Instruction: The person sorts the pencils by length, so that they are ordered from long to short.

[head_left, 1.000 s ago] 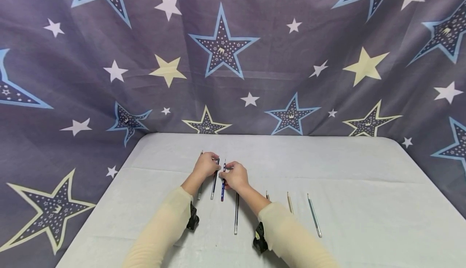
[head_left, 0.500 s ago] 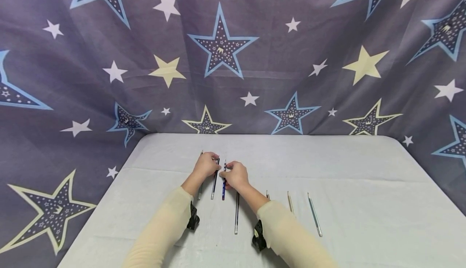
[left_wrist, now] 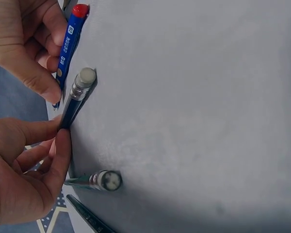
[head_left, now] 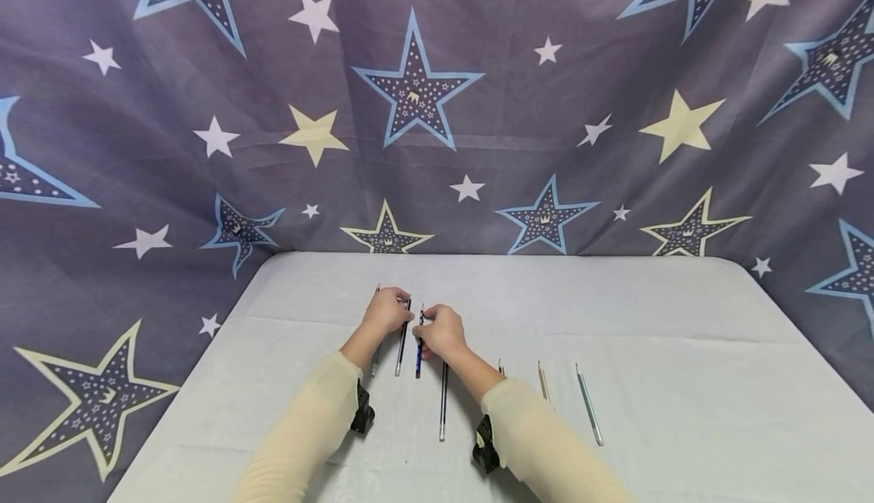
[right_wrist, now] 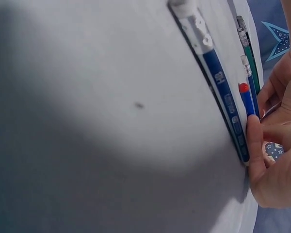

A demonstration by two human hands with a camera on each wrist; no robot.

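My left hand (head_left: 385, 309) pinches a dark blue pencil (head_left: 402, 350) between thumb and finger, and its silver ferrule and white eraser (left_wrist: 87, 76) point back toward me. Just to the right, my right hand (head_left: 442, 332) grips a bright blue pencil (left_wrist: 68, 46) with a red end (right_wrist: 244, 88). The two pencils lie side by side with a small gap. Beside my left hand lies a green pencil (left_wrist: 87, 181) with an eraser end, partly hidden by the wrist in the head view. A dark pencil (left_wrist: 89, 216) also shows below it in the left wrist view.
A blue-and-silver HB pencil (right_wrist: 223, 87) lies close to my right hand. Under and beyond the right forearm are a dark pencil (head_left: 501, 367), a tan pencil (head_left: 543, 381) and a teal pencil (head_left: 589, 404). A star-patterned curtain (head_left: 519, 131) stands behind the white-covered table (head_left: 683, 381).
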